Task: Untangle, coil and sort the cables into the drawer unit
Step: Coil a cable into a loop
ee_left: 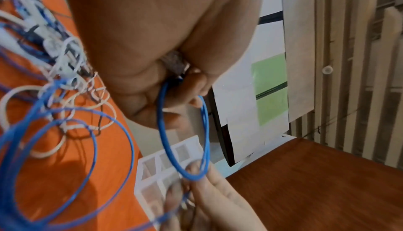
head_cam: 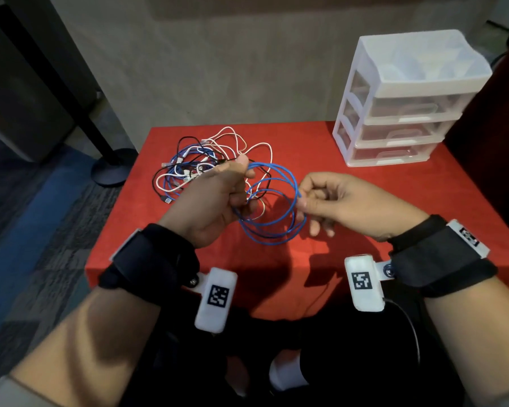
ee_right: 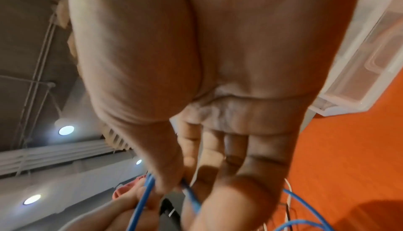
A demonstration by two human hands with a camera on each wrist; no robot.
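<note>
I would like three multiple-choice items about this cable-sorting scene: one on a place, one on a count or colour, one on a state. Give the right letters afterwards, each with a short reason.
1. Where does the drawer unit stand on the red table?
A. far right corner
B. near left corner
C. centre, under the hands

2. How many drawers does the unit show?
A. one
B. three
C. six

3. In what state is the blue cable?
A. flat on the table, untouched
B. held in loops between both hands
C. already inside a drawer

Answers:
1 A: the head view shows it at the far right, beyond the right hand.
2 B: three drawer fronts are stacked, all closed.
3 B: the left hand grips the loops and the right hand pinches a strand, while the tangled pile lies behind.
</note>
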